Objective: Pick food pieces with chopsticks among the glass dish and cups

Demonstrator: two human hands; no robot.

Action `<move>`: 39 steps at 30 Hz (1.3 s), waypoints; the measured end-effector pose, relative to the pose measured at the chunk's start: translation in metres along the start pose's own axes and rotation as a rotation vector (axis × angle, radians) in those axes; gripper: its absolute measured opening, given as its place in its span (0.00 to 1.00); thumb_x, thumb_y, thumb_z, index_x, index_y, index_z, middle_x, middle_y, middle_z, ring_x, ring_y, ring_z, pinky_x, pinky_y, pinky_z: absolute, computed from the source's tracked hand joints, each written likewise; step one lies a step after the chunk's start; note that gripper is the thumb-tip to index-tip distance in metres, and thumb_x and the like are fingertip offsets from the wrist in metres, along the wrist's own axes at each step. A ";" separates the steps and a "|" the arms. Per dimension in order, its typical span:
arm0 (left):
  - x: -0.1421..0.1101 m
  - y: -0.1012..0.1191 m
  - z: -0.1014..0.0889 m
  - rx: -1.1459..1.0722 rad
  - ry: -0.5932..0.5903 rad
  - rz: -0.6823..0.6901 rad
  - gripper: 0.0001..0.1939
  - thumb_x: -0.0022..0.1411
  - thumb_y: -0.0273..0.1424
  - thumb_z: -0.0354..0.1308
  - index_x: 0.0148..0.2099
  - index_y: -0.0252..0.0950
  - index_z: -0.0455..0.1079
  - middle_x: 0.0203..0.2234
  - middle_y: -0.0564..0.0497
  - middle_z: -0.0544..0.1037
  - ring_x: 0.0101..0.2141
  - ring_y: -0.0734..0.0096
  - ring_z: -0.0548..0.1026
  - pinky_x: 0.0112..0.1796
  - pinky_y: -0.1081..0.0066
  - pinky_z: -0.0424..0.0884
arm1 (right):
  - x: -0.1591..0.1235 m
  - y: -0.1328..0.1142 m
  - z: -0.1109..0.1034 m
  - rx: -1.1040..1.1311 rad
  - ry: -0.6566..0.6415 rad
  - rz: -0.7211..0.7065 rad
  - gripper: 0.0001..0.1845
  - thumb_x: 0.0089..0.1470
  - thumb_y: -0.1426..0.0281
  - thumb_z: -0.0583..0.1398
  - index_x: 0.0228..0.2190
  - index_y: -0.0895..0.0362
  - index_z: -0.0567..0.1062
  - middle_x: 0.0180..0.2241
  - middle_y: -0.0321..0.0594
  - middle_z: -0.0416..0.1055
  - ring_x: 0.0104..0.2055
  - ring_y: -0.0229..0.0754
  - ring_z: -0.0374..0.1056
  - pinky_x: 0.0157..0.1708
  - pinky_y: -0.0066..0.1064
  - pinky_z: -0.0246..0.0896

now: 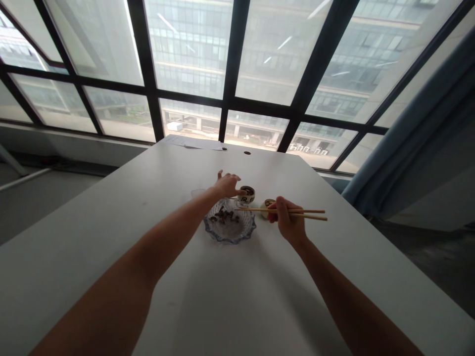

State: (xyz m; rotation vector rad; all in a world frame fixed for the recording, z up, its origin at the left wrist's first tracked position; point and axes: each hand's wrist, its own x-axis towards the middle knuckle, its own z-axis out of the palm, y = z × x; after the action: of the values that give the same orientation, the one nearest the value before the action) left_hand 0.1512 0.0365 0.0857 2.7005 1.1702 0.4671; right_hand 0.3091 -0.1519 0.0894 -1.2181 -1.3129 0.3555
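Observation:
A scalloped glass dish [230,230] with several dark bits in it sits in the middle of the white table [237,296]. My right hand [287,220] is closed on a pair of wooden chopsticks [308,213] whose tips reach left over the dish. Behind the dish stands a small white cup [247,194] with dark contents. My left hand [227,185] reaches over the dish, its fingers touching the cup's left side. A second small cup [266,204] stands just left of my right hand, partly hidden by it.
A sheet of paper [195,142] lies at the table's far edge, with a small dark round spot [247,153] near it. Tall windows with black frames stand behind. A blue curtain [419,133] hangs at the right.

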 end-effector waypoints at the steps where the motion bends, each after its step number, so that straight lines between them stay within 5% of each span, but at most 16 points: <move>1: -0.011 -0.007 -0.005 -0.028 0.077 0.013 0.28 0.60 0.49 0.58 0.57 0.39 0.69 0.58 0.42 0.71 0.59 0.49 0.64 0.62 0.42 0.39 | -0.002 0.001 0.003 -0.020 -0.073 -0.004 0.31 0.58 0.43 0.55 0.21 0.56 0.75 0.15 0.37 0.69 0.16 0.37 0.64 0.17 0.28 0.59; 6: -0.086 -0.048 -0.019 -0.112 0.403 -0.058 0.22 0.64 0.46 0.55 0.54 0.41 0.70 0.56 0.45 0.73 0.58 0.54 0.67 0.62 0.49 0.46 | -0.007 0.009 0.022 0.004 -0.195 0.033 0.32 0.54 0.40 0.56 0.21 0.56 0.75 0.15 0.36 0.69 0.16 0.37 0.63 0.17 0.28 0.58; 11: -0.135 -0.080 -0.001 -0.150 0.475 -0.212 0.23 0.64 0.46 0.54 0.55 0.38 0.69 0.56 0.42 0.73 0.57 0.53 0.68 0.59 0.51 0.57 | -0.009 0.016 0.035 0.056 -0.149 0.142 0.35 0.50 0.36 0.57 0.20 0.56 0.74 0.14 0.38 0.68 0.15 0.37 0.63 0.15 0.28 0.58; 21: -0.144 -0.095 0.032 -0.412 0.424 -0.235 0.41 0.55 0.51 0.61 0.64 0.32 0.59 0.57 0.35 0.70 0.53 0.52 0.72 0.55 0.55 0.67 | -0.021 0.021 0.035 0.066 0.000 0.194 0.34 0.51 0.37 0.56 0.22 0.56 0.74 0.15 0.39 0.69 0.15 0.39 0.65 0.13 0.29 0.60; 39: -0.145 -0.095 0.034 -0.459 0.425 -0.242 0.38 0.55 0.48 0.62 0.63 0.35 0.61 0.47 0.41 0.76 0.48 0.57 0.75 0.50 0.59 0.72 | -0.031 0.029 0.040 -0.043 -0.106 0.139 0.30 0.56 0.42 0.56 0.26 0.56 0.76 0.21 0.41 0.74 0.19 0.38 0.64 0.17 0.28 0.59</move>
State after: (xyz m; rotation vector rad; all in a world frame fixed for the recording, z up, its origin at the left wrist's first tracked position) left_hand 0.0045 -0.0055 -0.0032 2.0945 1.2699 1.1479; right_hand 0.2773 -0.1460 0.0414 -1.3462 -1.3356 0.4994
